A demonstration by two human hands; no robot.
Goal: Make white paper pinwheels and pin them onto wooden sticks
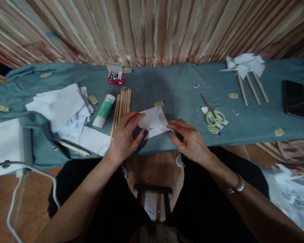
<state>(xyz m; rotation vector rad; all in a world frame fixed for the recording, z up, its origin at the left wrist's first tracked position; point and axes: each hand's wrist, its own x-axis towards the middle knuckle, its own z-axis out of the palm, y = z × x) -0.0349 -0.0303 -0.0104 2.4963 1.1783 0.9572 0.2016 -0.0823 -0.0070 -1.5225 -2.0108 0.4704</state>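
A white paper square [155,123] with slits cut in from its corners lies at the table's front edge, between my two hands. My left hand [126,136] is curled at its left side, with forefinger and thumb on the paper's edge. My right hand [188,138] pinches the right corner between thumb and fingers. Just left of my left hand, a bundle of thin wooden sticks [121,104] lies beside a green and white glue tube [105,110]. Scissors with light green handles [214,113] rest to the right, on small paper scraps.
A red box of metal pins [116,77] stands open at the back. Paper sheets [63,106], a white pen [72,146] and a white power adapter [12,146] with a cable occupy the left. Paper pinwheels on sticks [245,65] and a black phone [294,98] lie right.
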